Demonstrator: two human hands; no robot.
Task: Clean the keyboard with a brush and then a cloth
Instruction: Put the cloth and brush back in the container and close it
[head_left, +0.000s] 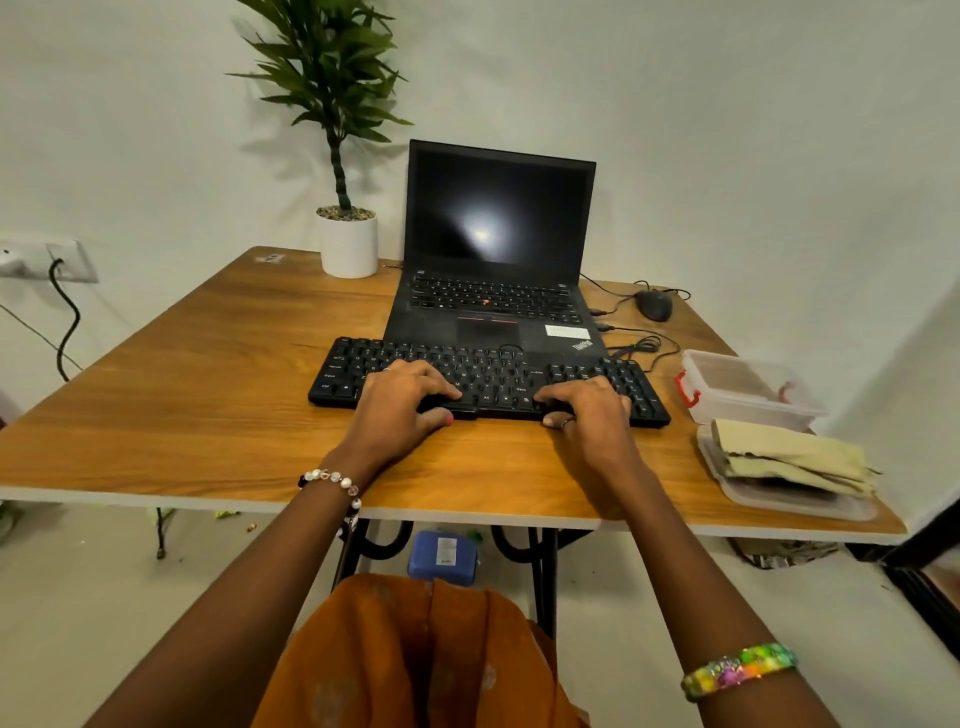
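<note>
A black keyboard (358, 366) lies on the wooden table (208, 395), directly in front of an open black laptop (493, 291). My left hand (400, 402) rests on its left-middle keys, the thumb at the front edge. My right hand (589, 415) rests on the keys right of centre, its thumb also at the front edge. Neither hand holds anything. A folded beige cloth (795, 457) lies on a clear plastic lid (789, 501) at the table's right edge. No brush is clearly visible.
A clear plastic box (748, 384) with a red clasp stands behind the cloth. A black mouse (654, 304) and its cables lie at the back right. A potted plant (348, 244) stands back left of the laptop. A blue item (441, 558) sits under the table.
</note>
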